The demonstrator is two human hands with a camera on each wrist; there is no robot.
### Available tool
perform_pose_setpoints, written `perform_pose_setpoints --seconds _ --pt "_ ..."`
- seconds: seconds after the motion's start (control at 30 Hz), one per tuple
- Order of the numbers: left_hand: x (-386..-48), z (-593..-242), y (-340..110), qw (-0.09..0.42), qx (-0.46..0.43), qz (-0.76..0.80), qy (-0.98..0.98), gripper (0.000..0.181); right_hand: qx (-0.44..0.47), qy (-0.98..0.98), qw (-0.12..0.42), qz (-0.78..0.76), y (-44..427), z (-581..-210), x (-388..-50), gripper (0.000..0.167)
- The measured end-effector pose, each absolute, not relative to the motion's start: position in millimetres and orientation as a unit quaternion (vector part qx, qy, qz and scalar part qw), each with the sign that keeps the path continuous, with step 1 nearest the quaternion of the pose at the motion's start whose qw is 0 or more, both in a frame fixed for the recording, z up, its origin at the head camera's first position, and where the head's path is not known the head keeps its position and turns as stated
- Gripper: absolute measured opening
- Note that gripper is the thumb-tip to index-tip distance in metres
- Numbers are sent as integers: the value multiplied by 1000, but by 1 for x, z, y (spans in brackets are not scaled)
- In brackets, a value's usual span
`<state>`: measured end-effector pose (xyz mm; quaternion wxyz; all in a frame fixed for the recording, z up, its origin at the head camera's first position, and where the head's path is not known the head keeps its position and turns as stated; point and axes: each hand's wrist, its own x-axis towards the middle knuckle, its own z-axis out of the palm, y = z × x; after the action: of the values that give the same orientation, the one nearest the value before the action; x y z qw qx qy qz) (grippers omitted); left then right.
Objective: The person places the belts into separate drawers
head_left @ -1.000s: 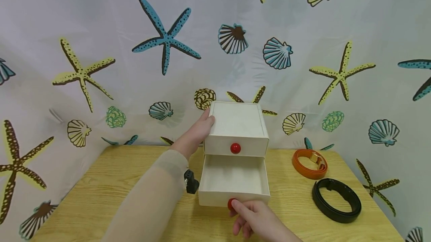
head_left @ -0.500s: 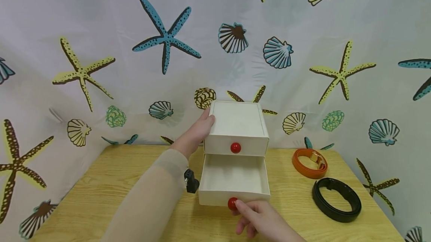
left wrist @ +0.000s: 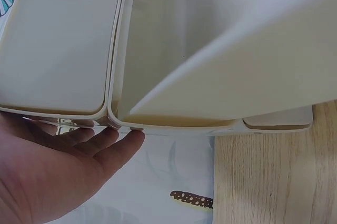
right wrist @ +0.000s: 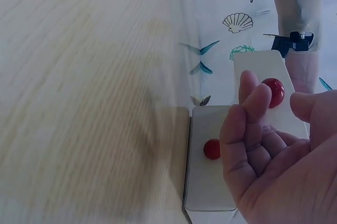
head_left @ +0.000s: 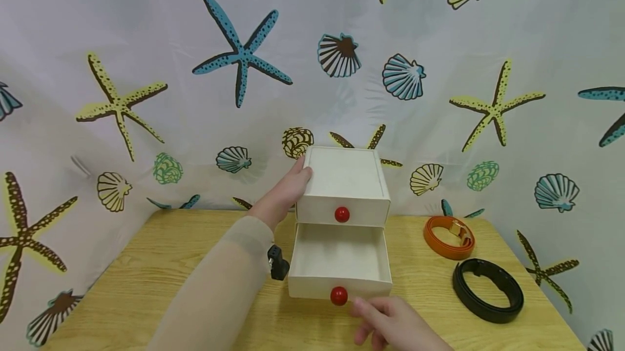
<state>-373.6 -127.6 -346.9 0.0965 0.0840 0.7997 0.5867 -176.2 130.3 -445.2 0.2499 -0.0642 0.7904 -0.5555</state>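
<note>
A small white drawer cabinet stands on the table, its top drawer pushed in. Below that, a drawer is pulled out, with nothing inside in the head view. My left hand rests against the cabinet's left side; in the left wrist view its fingers touch that side. Just right of the open drawer's red knob is my right hand, apart from it, fingers loosely bent and holding nothing. A lower drawer front with a smaller red knob shows in the right wrist view.
Right of the cabinet lie a coiled orange belt with a gold buckle and a coiled black belt. The wooden table reaches back to a curtain printed with starfish and shells.
My right hand has let go of the open drawer's knob and moved slightly to the right. The left hand and the drawer have stayed in place.
</note>
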Motion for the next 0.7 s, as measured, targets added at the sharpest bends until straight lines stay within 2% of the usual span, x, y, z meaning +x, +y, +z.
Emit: perform_pose_setpoints --seconds 0.37,0.7 --pt "-372 -347 -127 91 86 588 799 68 -54 825 242 -508 152 -451 -173 52" --pt "-376 -350 -127 92 82 593 796 68 -5 873 189 -449 162 -448 -170 61"
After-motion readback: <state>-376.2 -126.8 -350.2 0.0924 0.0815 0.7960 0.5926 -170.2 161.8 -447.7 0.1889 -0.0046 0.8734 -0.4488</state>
